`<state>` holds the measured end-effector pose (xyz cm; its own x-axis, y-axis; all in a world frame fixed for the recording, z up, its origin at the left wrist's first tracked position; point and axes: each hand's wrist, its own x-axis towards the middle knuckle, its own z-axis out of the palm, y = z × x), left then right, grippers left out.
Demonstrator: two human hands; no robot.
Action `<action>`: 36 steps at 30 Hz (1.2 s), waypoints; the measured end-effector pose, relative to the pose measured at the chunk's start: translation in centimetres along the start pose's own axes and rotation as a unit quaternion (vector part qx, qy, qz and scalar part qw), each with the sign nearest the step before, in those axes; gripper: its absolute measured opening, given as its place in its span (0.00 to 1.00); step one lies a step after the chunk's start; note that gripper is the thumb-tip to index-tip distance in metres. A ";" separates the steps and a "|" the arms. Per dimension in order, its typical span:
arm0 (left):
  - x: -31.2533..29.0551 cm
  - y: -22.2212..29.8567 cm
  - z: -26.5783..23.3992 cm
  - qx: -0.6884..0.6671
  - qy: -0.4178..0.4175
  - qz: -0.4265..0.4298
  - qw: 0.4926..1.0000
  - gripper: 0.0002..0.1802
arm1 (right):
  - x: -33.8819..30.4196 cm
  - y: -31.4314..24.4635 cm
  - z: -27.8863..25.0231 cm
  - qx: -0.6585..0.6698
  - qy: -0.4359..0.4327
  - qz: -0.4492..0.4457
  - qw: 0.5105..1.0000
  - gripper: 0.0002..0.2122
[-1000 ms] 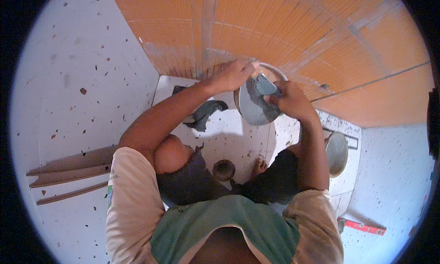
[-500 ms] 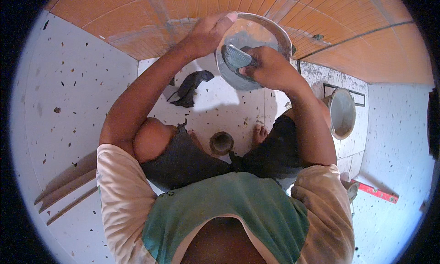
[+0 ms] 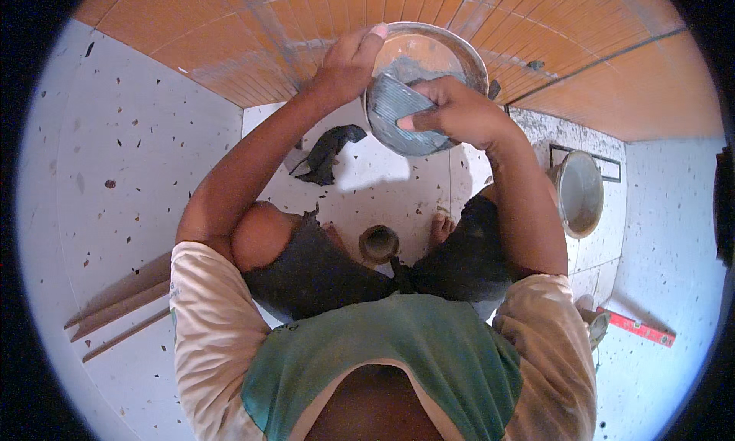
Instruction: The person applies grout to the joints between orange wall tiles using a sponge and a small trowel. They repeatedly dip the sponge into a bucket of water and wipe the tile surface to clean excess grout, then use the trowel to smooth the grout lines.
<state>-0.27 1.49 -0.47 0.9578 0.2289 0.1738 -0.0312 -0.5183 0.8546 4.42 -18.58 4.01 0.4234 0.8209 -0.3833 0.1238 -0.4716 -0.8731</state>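
Bucket [image 3: 432,49]: we have it by the floor [image 3: 383,182] edge that runs along the orange wall [image 3: 306,27], to the right of that edge's left corner; its mouth tips toward us, and we cannot tell whether its base touches the floor.
Left hand [image 3: 348,70]: our fingers grasp the rim at its left side; we do well to brace firmly there, since a push from the blade could swing the bucket round.
Right hand [image 3: 463,113]: our fingers are closed round the flat blade [image 3: 398,98], which sits inside the mouth with its lined face toward us.
Grey paste [image 3: 417,141]: it lies low on the near inner wall and smears further up; we would best slide the blade flat along that curve, so that its edge gathers paste rather than skips.
Tilt: leaning the mouth toward us helps us see in, but too much could spill paste over the near rim.
Clearance: the dark cloth [image 3: 329,154] lies on the floor near the bucket's left, so we should avoid dripping there.
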 end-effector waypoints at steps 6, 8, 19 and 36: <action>0.7 -8.6 2.8 0.159 -0.119 -0.006 0.980 0.26 | -2.0 1.2 -2.0 0.171 0.063 -0.061 0.981 0.22; 0.1 -12.0 4.3 0.159 -0.144 0.011 0.977 0.24 | -2.0 0.0 -2.0 0.262 0.052 -0.077 0.961 0.22; -5.7 -23.6 10.4 0.100 -0.308 0.037 0.945 0.19 | -1.2 -1.6 -1.2 0.438 0.129 -0.159 0.875 0.15; -5.5 13.1 -8.5 0.128 -0.588 0.240 0.762 0.27 | 2.8 -11.3 0.0 0.428 0.110 -0.277 0.853 0.23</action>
<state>-8.39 0.46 13.95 0.4520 -0.8561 -0.2507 -0.5459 -0.4877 0.6813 4.21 -10.98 12.79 0.6828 0.7165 0.1426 -0.3019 0.4545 -0.8380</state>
